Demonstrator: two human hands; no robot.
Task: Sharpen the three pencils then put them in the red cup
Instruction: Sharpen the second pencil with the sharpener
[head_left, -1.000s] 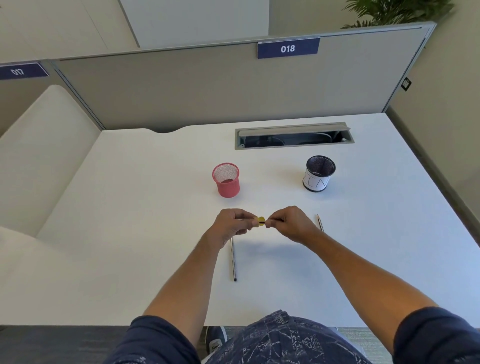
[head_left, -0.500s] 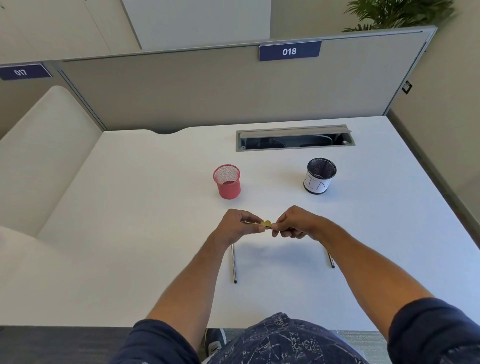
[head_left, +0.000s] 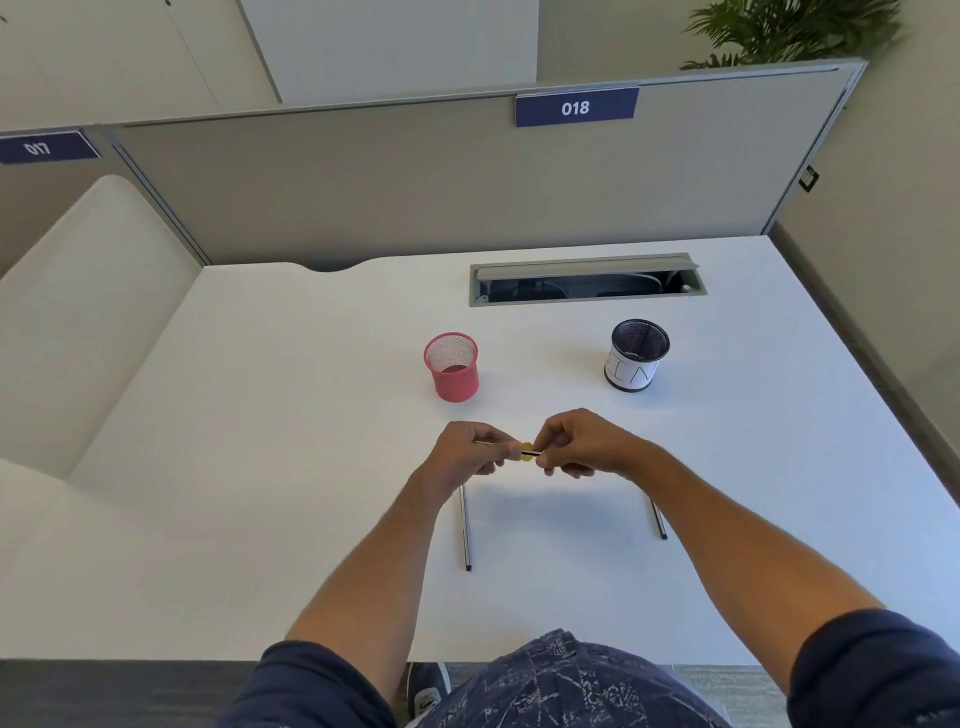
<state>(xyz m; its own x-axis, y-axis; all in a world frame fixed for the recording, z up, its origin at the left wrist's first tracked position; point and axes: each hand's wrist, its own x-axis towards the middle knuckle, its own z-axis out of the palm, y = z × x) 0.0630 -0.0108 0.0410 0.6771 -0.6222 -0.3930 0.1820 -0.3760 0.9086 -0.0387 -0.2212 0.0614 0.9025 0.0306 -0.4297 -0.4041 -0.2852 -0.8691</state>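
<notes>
Since the earlier frame both hands have stayed above the desk in front of the red cup (head_left: 451, 367), but the right wrist is turned more, and the pencil under the right arm (head_left: 658, 519) shows only its near end now. Left hand (head_left: 464, 455) is curled around the small yellow sharpener (head_left: 527, 448), and a thin light tip sticks out of this hand on its left side. Right hand (head_left: 579, 443) pinches the dark held pencil (head_left: 531, 453) just beside the sharpener, so the two hands are nearly touching each other. This pencil is thin and dark, with a pale stripe along it.

Another pencil (head_left: 465, 530), long, slim and dark grey, lies on the white desk (head_left: 291, 467) nearer to the person than the red cup, partly under the left wrist. The red cup is a round mesh cup, standing upright, with a solid bottom. To the right of it, well apart, stands a black mesh cup (head_left: 636, 355) with a white paper band around it.
</notes>
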